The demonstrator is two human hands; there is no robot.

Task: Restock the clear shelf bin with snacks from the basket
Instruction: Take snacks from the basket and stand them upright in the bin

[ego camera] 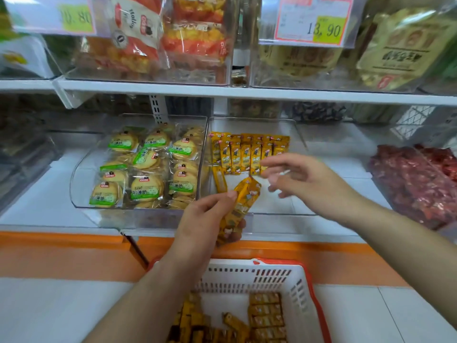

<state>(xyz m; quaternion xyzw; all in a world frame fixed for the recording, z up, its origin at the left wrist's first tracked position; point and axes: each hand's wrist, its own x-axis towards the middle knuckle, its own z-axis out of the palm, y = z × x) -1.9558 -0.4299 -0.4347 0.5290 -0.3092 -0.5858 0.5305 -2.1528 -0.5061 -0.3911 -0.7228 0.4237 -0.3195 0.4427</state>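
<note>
The clear shelf bin (279,196) sits on the lower shelf, part filled: a row of yellow snack packets (247,154) stands upright against its back wall, one stray packet (219,181) lies along the left wall, and the front half of the floor is bare. Judged step: placing the next packets in front of that row. To do it well, feed the packets in one at a time, upright and face forward, tight against the standing row, and square up the stray one first so that it does not jam the new line. The left hand (202,219) grips a small bundle of packets (238,209), thumb on top and fingers curled beneath, held over the bin's front edge. The right hand (301,179) is open with loosely spread fingers and holds nothing; it hovers over the bin near the row's right end, and blur prevents telling whether it touches. The basket (305,290) below holds further stock. A neighbouring bin (79,174) to the left holds biscuit packs.
</note>
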